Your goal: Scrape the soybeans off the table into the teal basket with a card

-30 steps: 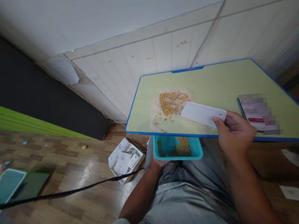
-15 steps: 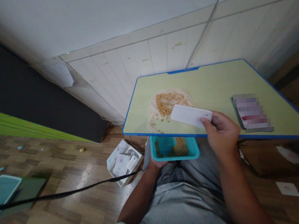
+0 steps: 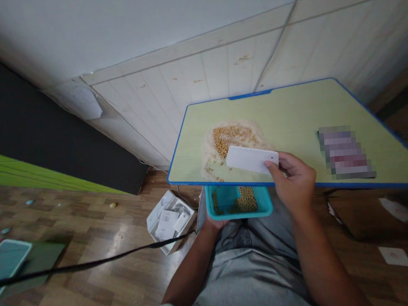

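Observation:
My right hand point(image 3: 296, 178) grips the right end of a flat white rectangular plate point(image 3: 249, 159), held over the table top near its front edge. Just beyond the plate lies a heap of yellow beans point(image 3: 224, 139) that look like soybeans, ringed by pale fine grains point(image 3: 209, 148), perhaps rice. A few beans are scattered toward the front edge. Below that edge, my left hand point(image 3: 217, 222) holds a teal plastic basket point(image 3: 269, 204) from underneath; most of its fingers are hidden. Inside the basket are beans point(image 3: 246, 200), mostly on the right side.
The pale green table point(image 3: 299, 112) has a blue rim and stands by the wall. A phone-like item with a blurred face point(image 3: 347, 153) lies on its right. On the floor sit an open white box point(image 3: 171, 221) and a teal tray point(image 3: 9, 260). A black strap point(image 3: 109, 259) crosses the lower left.
My right hand has moved left with the white plate, bringing it slightly closer to the front edge. Pale grains now show beyond its right end. The basket stays in place.

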{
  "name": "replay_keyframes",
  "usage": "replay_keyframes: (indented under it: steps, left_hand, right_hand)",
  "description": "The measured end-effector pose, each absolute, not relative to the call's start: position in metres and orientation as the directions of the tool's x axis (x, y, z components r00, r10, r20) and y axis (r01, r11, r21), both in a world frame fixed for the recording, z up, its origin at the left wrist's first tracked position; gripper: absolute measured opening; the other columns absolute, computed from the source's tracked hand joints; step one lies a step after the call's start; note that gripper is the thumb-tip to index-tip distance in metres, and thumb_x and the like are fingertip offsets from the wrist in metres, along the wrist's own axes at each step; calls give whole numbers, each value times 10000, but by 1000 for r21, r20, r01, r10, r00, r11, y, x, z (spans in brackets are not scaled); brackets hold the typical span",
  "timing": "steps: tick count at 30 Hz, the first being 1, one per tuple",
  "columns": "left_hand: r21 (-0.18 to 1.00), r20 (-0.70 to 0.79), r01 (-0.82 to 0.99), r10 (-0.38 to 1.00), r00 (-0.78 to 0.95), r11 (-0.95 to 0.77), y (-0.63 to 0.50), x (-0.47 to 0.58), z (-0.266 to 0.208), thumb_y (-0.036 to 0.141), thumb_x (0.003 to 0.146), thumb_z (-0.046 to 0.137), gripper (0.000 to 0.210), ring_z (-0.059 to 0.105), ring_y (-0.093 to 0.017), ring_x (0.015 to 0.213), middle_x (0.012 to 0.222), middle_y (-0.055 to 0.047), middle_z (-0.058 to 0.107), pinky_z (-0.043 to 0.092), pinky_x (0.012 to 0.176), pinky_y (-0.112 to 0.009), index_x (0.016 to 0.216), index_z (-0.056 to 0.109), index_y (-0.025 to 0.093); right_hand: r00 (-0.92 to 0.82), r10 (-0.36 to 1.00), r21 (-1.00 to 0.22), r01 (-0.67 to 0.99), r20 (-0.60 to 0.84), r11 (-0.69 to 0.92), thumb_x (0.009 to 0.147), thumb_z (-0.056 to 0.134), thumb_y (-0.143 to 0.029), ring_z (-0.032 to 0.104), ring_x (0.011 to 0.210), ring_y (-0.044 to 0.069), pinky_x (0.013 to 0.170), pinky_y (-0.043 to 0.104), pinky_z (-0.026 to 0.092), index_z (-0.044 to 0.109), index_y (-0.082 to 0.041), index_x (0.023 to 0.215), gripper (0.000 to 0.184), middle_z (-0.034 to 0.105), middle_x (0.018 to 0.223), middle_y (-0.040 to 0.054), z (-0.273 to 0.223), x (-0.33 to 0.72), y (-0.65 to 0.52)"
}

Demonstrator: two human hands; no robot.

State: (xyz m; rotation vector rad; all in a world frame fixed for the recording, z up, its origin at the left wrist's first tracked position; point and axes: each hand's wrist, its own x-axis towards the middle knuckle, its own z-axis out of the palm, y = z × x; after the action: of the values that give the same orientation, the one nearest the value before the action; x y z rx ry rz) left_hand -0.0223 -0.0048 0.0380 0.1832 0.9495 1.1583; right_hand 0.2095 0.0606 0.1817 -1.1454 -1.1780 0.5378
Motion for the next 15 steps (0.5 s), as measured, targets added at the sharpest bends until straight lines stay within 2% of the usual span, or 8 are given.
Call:
replay_keyframes:
  steps: [5, 10, 15]
  left_hand:
    - [526, -554, -739, 829, 78, 421, -5, -22, 32, 751, 1028, 773, 756, 555, -441, 1909, 1692, -97, 913, 461, 1583, -631, 1638, 853, 311]
    - [543, -515, -735, 852, 91, 407, -5, -24, 30, 772, 1070, 760, 794, 552, -432, 1912, 1817, -113, 839, 477, 1571, -586, 1691, 822, 281]
    - [503, -537, -751, 835, 116, 428, -5, -27, 27, 809, 1003, 823, 938, 545, -427, 1923, 1852, -86, 813, 465, 1591, -644, 1784, 748, 294]
  right_hand:
    - [367, 821, -898, 227, 438, 378, 982, 904, -414, 899, 825, 292, 832, 426, 789, 969, -255, 1065, 190, 951, 926, 51, 181, 205, 58]
    - [297, 856, -904, 191, 424, 381, 983, 919, -409, 898, 796, 280, 824, 414, 781, 984, -259, 1053, 178, 955, 915, 41, 180, 205, 55]
    - [264, 889, -927, 129, 375, 353, 976, 948, -436, 931, 837, 298, 827, 424, 794, 989, -257, 1078, 210, 983, 962, 57, 178, 202, 53]
